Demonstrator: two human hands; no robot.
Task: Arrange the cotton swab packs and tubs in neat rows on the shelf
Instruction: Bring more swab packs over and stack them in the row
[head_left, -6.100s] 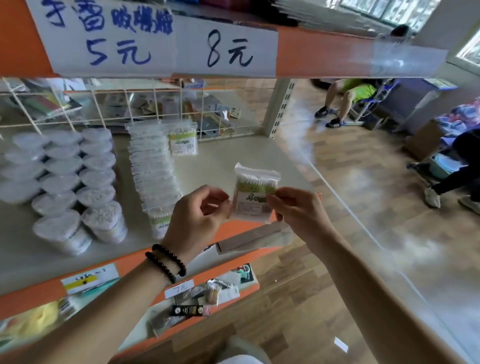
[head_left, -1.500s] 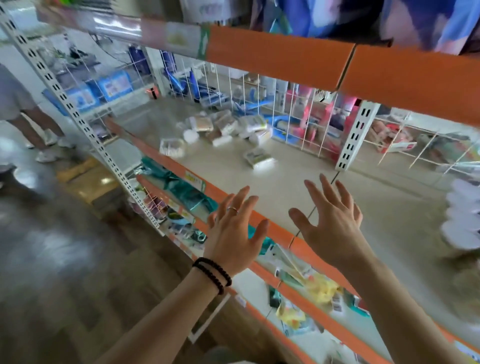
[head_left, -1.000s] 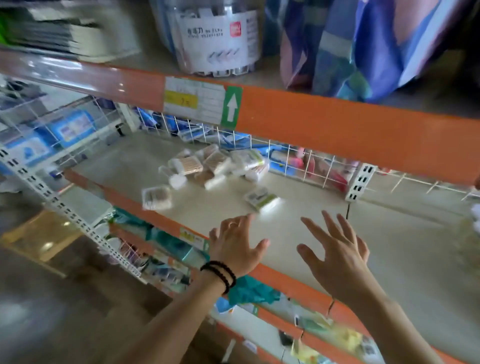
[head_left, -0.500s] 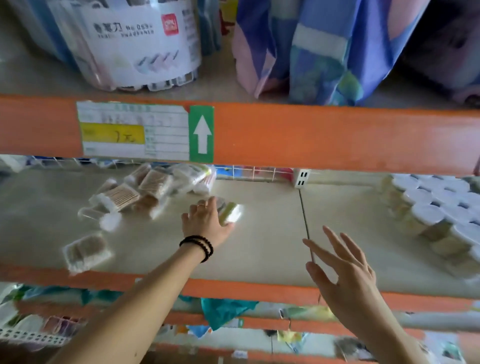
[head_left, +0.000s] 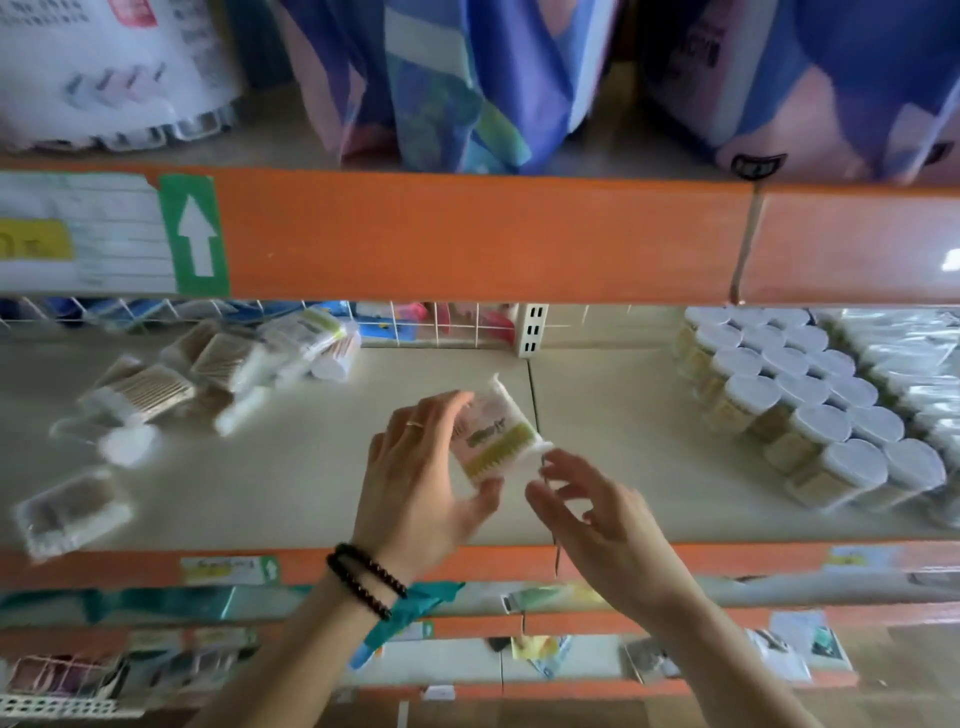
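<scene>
My left hand (head_left: 415, 478) grips a clear green-labelled cotton swab pack (head_left: 493, 436) above the beige shelf (head_left: 291, 483); my right hand (head_left: 597, 519), fingers spread, touches its corner.

bare shelf (head_left: 613, 415) middle gives passage; loose packs (head_left: 218, 374) crowd its left end, tubs (head_left: 810, 400) its right.

On the shelf (head_left: 291, 483), a loose heap of swab packs (head_left: 223, 364) lies at the left toward the back, with one stray pack (head_left: 72, 512) nearer the front edge. At the right, tubs (head_left: 810, 410) stand in rows, and further packs (head_left: 914, 353) line up to their right. Between the two groups, above the shelf's middle, the left hand (head_left: 421, 478) holds a single pack (head_left: 493, 431), the right hand (head_left: 597, 525) just beside it. A wire grid (head_left: 447, 322) runs along the back.
</scene>
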